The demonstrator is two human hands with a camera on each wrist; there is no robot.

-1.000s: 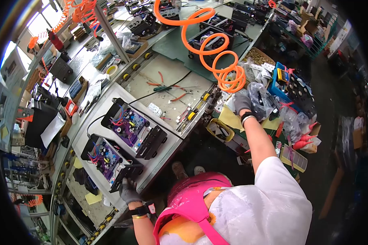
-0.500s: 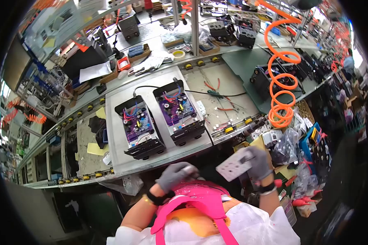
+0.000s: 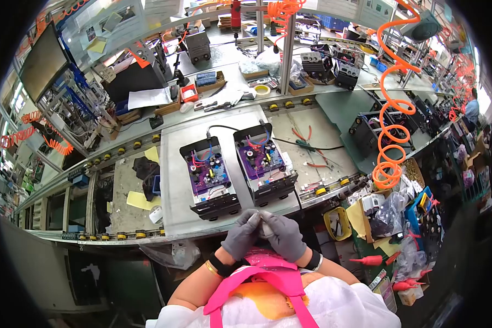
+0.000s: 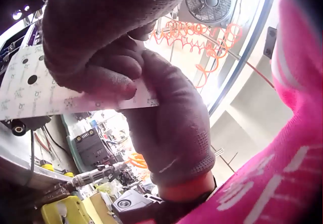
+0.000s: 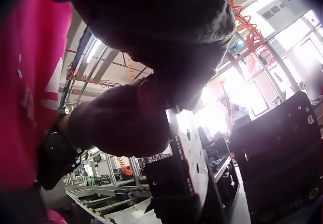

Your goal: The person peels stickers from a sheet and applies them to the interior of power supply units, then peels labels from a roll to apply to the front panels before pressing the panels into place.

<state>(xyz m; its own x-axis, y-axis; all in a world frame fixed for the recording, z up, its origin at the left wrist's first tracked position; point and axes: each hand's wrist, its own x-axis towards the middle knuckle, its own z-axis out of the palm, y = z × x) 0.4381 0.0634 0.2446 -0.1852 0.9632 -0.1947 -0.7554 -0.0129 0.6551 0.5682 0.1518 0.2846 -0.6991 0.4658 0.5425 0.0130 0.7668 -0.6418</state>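
Observation:
Both gloved hands meet in front of the chest, close to the near edge of the workbench (image 3: 175, 228). Between them they pinch a thin adhesive panel label (image 4: 55, 95) with punched holes and a printed white backing. The left hand (image 3: 239, 239) and the right hand (image 3: 286, 239) have their fingertips together at one end of it. From the right wrist, the label's white side (image 5: 194, 143) shows beside a dark strip with red and white marks. Just beyond the hands stand two open black device housings, a left one (image 3: 216, 209) and a right one (image 3: 273, 190), with purple circuit boards inside.
Pliers (image 3: 306, 145) lie right of the housings, where a black cable runs. An orange coiled hose (image 3: 393, 134) hangs at the right. A yellow bin (image 3: 338, 224) and a blue crate (image 3: 413, 213) stand lower right. Roller track (image 3: 120, 236) edges the bench.
The right hand came from the parts at the right, carrying the label to the chest. The left hand left the housing's front and joined it on the label. The head view swung left.

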